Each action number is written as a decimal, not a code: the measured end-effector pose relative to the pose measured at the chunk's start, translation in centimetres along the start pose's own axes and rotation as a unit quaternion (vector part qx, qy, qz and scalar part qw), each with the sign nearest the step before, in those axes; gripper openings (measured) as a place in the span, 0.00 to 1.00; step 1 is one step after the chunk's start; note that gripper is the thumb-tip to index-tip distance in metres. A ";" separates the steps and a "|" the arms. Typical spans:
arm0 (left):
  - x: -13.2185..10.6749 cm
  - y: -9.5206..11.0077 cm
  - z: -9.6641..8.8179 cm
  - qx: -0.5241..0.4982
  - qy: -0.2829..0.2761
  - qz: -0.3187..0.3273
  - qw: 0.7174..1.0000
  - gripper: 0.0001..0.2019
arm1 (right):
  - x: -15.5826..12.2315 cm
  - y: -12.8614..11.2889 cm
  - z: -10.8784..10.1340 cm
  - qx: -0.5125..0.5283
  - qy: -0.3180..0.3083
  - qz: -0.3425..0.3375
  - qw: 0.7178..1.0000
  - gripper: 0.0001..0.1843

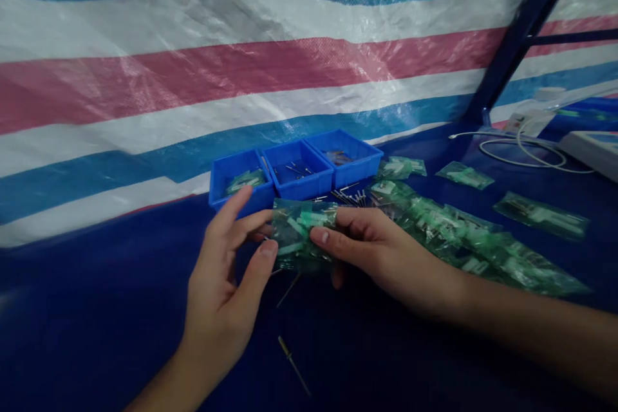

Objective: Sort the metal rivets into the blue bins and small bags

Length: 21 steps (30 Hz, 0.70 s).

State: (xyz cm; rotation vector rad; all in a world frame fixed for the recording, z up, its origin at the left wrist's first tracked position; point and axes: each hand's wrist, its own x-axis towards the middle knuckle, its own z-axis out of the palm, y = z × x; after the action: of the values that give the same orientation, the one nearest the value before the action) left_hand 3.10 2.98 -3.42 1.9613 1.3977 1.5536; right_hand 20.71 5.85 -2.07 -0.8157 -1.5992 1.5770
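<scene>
Between thumb and fingers, my right hand point(369, 241) pinches a small clear plastic bag point(297, 232) with a green tint and pale strips inside. My left hand point(226, 277) is at the bag's left edge, thumb and fingers apart; whether it touches the plastic is hard to tell. Below the hands a blind rivet point(292, 360) lies on the dark blue table point(120, 309), and another thin pin point(288, 290) shows just under the bag. Several loose rivets point(355, 196) lie beyond my right hand, partly hidden by it.
Behind the hands stand three joined blue bins: the left bin point(241, 177) holds green packets, the middle bin point(297, 170) a few rivets, the right bin point(342, 158) small brownish pieces. Filled green bags point(449, 225) pile at right. A white cable point(521, 148) coils farther back, before a striped sheet point(241, 71).
</scene>
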 end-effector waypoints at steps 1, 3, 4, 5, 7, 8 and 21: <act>0.0 0.0 -0.1 0.003 -0.020 0.014 1.000 0.23 | 0.0 0.0 0.0 0.034 0.000 0.016 0.999 0.14; 0.2 0.0 -0.3 0.010 -0.071 0.041 0.997 0.18 | 0.1 0.0 0.0 0.091 0.005 0.037 0.995 0.13; 0.3 0.0 -0.4 0.013 -0.092 0.051 0.994 0.19 | 0.1 0.1 -0.1 0.111 0.011 0.041 0.993 0.17; 0.4 0.1 -0.5 0.015 -0.103 0.058 0.993 0.20 | 0.1 0.1 -0.1 0.123 0.017 0.042 0.991 0.21; 0.6 0.3 -0.5 0.024 -0.102 0.057 0.993 0.20 | 0.0 0.0 0.0 0.125 0.027 0.040 0.991 0.24; 0.6 0.4 -0.5 0.029 -0.095 0.052 0.994 0.18 | 0.0 0.0 0.0 0.121 0.027 0.039 0.992 0.22; 0.7 0.3 -0.3 0.095 -0.016 0.009 0.995 0.08 | -0.2 -0.2 0.2 -0.020 0.019 0.000 1.000 0.10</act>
State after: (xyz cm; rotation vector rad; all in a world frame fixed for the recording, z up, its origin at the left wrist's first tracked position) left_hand 2.96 3.29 -2.73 2.1015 1.5702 1.4363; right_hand 20.68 5.59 -1.87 -0.8612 -1.6069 1.5247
